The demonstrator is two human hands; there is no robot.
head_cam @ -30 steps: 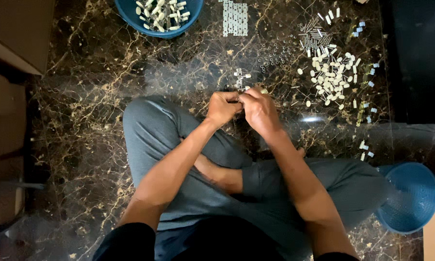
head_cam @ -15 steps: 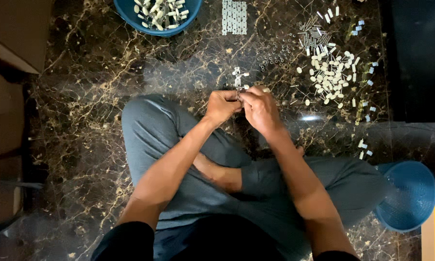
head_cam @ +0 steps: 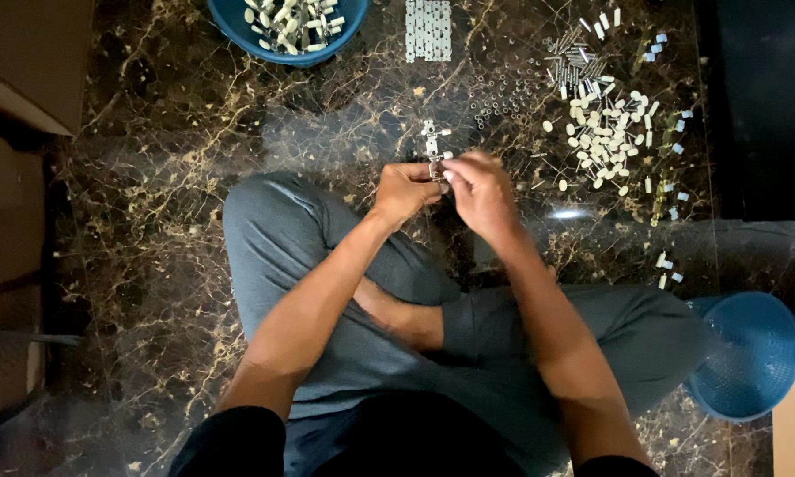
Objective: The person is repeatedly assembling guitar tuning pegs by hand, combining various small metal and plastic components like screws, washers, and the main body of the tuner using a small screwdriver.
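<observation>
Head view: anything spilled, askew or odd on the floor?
Mostly sorted: white parts in a loose heap, metal pins bunched, a flat strip laid straight. A few white pieces lie stray near the blue basket, which sits tipped on its side. Both hands pinch a small metal piece.

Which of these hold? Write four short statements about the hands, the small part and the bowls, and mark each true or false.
1. Both hands, left hand and right hand, meet on a small metal part. True.
2. The blue bowl at the top holds no pieces. False: it holds pale pieces.
3. The pile of pale pieces lies on the person's right. True.
4. The floor is plain white. False: dark veined marble.
</observation>
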